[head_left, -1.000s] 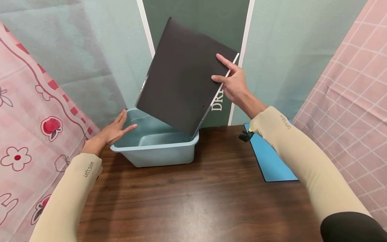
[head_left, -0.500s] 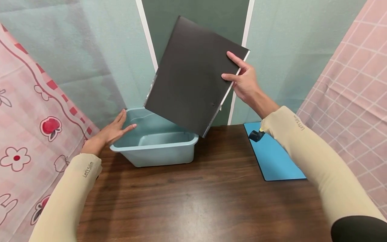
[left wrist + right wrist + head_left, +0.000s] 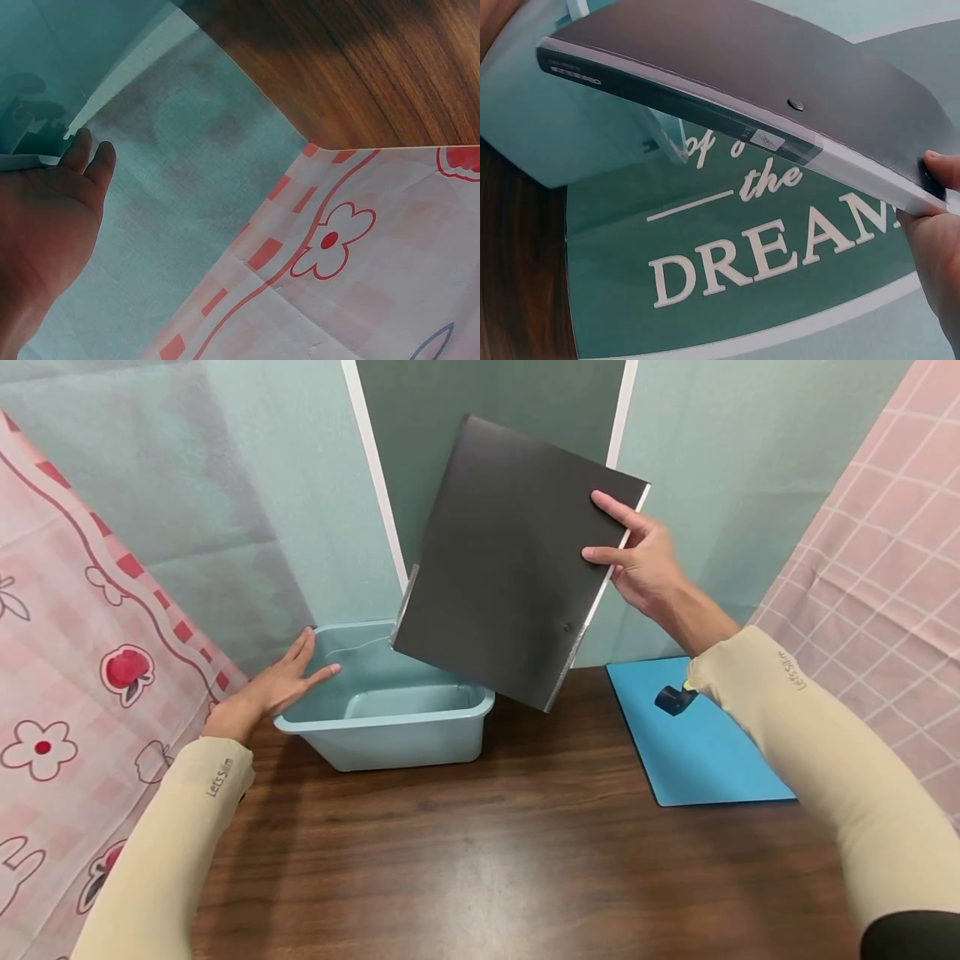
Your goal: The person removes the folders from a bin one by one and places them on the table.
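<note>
In the head view, my right hand (image 3: 648, 560) grips a flat black folder (image 3: 517, 560) by its right edge, thumb and index finger spread over the near face. The folder hangs tilted in the air, its lower part overlapping the right end of a light blue plastic basin (image 3: 405, 743). The right wrist view shows its thin edge (image 3: 705, 101) with small print and a white strip. A clear strip (image 3: 406, 602) shows along its left side. My left hand (image 3: 277, 681) rests at the basin's left rim with fingers extended, the thumb reaching over the inside.
On the right of the brown wooden table (image 3: 465, 852) lies a blue board (image 3: 705, 760) with a dark edge, partly under my right forearm. A small black wrist-worn device (image 3: 675, 699) overlaps it. Fabric walls (image 3: 862, 560) enclose the back and sides.
My right hand has carried the folder to the right and slightly down, away from the basin's middle. More of the blue board shows. The left hand and the basin have stayed put.
</note>
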The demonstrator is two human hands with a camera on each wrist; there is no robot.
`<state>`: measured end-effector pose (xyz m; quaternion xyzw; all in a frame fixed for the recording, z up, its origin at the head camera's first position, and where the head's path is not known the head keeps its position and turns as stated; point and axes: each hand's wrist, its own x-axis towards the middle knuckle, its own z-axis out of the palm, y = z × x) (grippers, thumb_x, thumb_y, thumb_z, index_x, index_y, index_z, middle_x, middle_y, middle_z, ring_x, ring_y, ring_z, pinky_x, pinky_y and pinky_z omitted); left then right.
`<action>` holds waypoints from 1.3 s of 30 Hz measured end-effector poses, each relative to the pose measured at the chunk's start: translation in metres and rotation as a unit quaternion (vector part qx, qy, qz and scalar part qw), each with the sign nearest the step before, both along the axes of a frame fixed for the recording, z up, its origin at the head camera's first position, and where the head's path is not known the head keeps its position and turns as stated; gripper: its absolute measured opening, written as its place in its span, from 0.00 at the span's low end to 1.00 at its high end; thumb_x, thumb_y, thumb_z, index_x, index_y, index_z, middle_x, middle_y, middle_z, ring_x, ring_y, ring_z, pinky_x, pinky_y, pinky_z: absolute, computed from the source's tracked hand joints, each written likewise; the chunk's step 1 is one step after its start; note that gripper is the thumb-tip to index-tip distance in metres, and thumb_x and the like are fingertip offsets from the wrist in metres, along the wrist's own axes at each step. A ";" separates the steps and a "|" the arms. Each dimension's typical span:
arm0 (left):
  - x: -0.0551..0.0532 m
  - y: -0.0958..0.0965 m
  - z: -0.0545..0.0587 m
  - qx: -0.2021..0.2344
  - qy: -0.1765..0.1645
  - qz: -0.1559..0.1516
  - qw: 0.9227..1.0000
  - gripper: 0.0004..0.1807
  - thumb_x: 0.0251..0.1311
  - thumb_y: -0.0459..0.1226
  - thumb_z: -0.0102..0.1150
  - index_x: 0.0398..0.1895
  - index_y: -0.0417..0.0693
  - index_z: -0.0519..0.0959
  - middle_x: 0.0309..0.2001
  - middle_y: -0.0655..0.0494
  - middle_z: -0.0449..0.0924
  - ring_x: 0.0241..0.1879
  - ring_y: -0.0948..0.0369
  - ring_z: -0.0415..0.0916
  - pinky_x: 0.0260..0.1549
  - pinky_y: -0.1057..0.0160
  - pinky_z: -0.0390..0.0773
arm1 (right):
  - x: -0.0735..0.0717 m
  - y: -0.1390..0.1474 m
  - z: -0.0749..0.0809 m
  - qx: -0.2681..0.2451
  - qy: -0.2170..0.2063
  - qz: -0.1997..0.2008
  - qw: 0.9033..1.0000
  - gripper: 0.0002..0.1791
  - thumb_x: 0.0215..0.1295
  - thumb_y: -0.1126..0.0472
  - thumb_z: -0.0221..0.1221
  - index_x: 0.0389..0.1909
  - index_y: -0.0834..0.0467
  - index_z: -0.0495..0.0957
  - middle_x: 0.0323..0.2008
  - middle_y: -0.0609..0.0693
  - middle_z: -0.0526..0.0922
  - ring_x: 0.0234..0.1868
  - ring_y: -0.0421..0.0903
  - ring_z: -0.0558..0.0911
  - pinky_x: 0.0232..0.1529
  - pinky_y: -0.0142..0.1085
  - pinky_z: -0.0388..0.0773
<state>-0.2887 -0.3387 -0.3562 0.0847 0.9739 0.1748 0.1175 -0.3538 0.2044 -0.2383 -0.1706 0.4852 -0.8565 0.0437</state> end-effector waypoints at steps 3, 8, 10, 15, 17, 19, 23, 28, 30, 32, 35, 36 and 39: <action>0.001 0.001 0.001 -0.002 0.005 -0.002 1.000 0.55 0.77 0.69 0.35 0.84 0.49 0.21 0.84 0.50 0.12 0.81 0.30 0.35 0.74 0.26 0.46 | 0.002 0.009 0.000 0.019 0.001 0.002 1.000 0.40 0.62 0.85 0.63 0.74 0.56 0.75 0.79 0.52 0.64 0.79 0.56 0.64 0.55 0.40 0.85; 0.003 0.002 0.001 0.001 0.010 0.003 1.000 0.55 0.76 0.71 0.34 0.85 0.50 0.22 0.85 0.52 0.14 0.82 0.31 0.35 0.74 0.26 0.46 | 0.006 0.026 -0.001 0.051 -0.010 -0.002 0.999 0.40 0.63 0.83 0.63 0.75 0.53 0.75 0.80 0.50 0.63 0.79 0.54 0.63 0.54 0.38 0.85; 0.003 0.002 0.000 0.001 0.010 0.005 1.000 0.55 0.76 0.71 0.33 0.85 0.51 0.22 0.85 0.52 0.14 0.82 0.31 0.36 0.73 0.26 0.46 | 0.008 0.033 -0.002 0.057 -0.014 -0.002 0.998 0.40 0.64 0.83 0.63 0.75 0.53 0.75 0.80 0.50 0.63 0.79 0.53 0.62 0.54 0.38 0.85; 0.003 0.001 0.000 -0.001 0.007 0.006 1.000 0.55 0.76 0.71 0.33 0.85 0.51 0.22 0.85 0.52 0.14 0.81 0.30 0.37 0.73 0.25 0.47 | 0.011 0.050 -0.004 0.057 -0.025 -0.005 0.998 0.41 0.64 0.84 0.62 0.75 0.52 0.75 0.81 0.48 0.62 0.80 0.53 0.62 0.54 0.39 0.85; 0.004 0.001 0.001 -0.003 0.006 0.006 1.000 0.55 0.76 0.71 0.33 0.85 0.51 0.22 0.85 0.51 0.15 0.81 0.30 0.38 0.72 0.25 0.47 | 0.012 0.056 -0.004 0.057 -0.029 -0.008 0.998 0.41 0.64 0.84 0.62 0.75 0.53 0.75 0.81 0.48 0.62 0.80 0.53 0.62 0.53 0.39 0.86; 0.004 0.001 0.001 -0.007 0.006 0.005 1.000 0.55 0.76 0.71 0.33 0.85 0.51 0.22 0.85 0.51 0.15 0.81 0.30 0.38 0.72 0.25 0.47 | 0.013 0.062 -0.005 0.055 -0.034 -0.010 0.998 0.41 0.64 0.84 0.61 0.75 0.53 0.75 0.81 0.48 0.62 0.80 0.54 0.62 0.53 0.40 0.86; 0.004 0.000 0.001 -0.016 0.005 0.002 1.000 0.54 0.77 0.70 0.33 0.84 0.49 0.21 0.85 0.49 0.14 0.81 0.30 0.38 0.72 0.24 0.48 | 0.014 0.075 -0.006 0.045 -0.041 -0.006 0.998 0.42 0.63 0.87 0.60 0.75 0.54 0.75 0.81 0.50 0.62 0.75 0.50 0.72 0.52 0.40 0.86; 0.004 0.000 0.001 -0.019 0.005 0.002 1.000 0.54 0.77 0.70 0.33 0.85 0.49 0.22 0.85 0.49 0.14 0.81 0.29 0.39 0.72 0.25 0.49 | 0.017 0.091 -0.009 0.045 -0.039 0.007 0.998 0.42 0.63 0.89 0.57 0.75 0.56 0.74 0.81 0.52 0.60 0.61 0.46 0.85 0.52 0.40 0.86; 0.005 0.000 0.000 -0.018 0.006 0.002 1.000 0.54 0.77 0.70 0.33 0.85 0.49 0.22 0.85 0.49 0.15 0.81 0.29 0.40 0.72 0.25 0.49 | 0.017 0.098 -0.011 0.048 -0.034 0.013 0.998 0.42 0.63 0.89 0.56 0.75 0.57 0.74 0.80 0.52 0.62 0.61 0.47 0.85 0.52 0.40 0.86; 0.005 0.000 0.001 -0.017 0.005 0.003 1.000 0.54 0.77 0.70 0.33 0.85 0.49 0.22 0.85 0.49 0.15 0.81 0.29 0.40 0.72 0.25 0.49 | 0.018 0.105 -0.013 0.045 -0.031 0.019 0.998 0.42 0.63 0.91 0.54 0.75 0.58 0.73 0.77 0.53 0.68 0.60 0.47 0.86 0.51 0.41 0.86; 0.006 0.000 0.001 -0.017 0.004 0.001 1.000 0.54 0.77 0.70 0.33 0.84 0.49 0.21 0.85 0.49 0.14 0.81 0.29 0.39 0.72 0.25 0.49 | 0.019 0.114 -0.016 0.045 -0.024 0.023 0.998 0.43 0.62 0.92 0.52 0.75 0.60 0.74 0.70 0.52 0.76 0.60 0.48 0.86 0.51 0.41 0.87; 0.006 0.000 0.002 -0.016 0.004 0.001 1.000 0.54 0.77 0.69 0.33 0.84 0.49 0.21 0.85 0.49 0.14 0.81 0.29 0.39 0.72 0.25 0.48 | 0.020 0.116 -0.017 0.045 -0.024 0.024 0.998 0.42 0.61 0.93 0.52 0.74 0.60 0.74 0.68 0.52 0.78 0.60 0.48 0.87 0.51 0.41 0.87; 0.005 0.000 0.002 -0.014 0.003 -0.001 1.000 0.54 0.77 0.69 0.33 0.84 0.48 0.21 0.85 0.49 0.14 0.81 0.30 0.38 0.73 0.25 0.48 | 0.021 0.124 -0.018 0.047 -0.020 0.032 0.998 0.42 0.62 0.93 0.51 0.74 0.61 0.74 0.66 0.52 0.81 0.59 0.49 0.87 0.50 0.41 0.87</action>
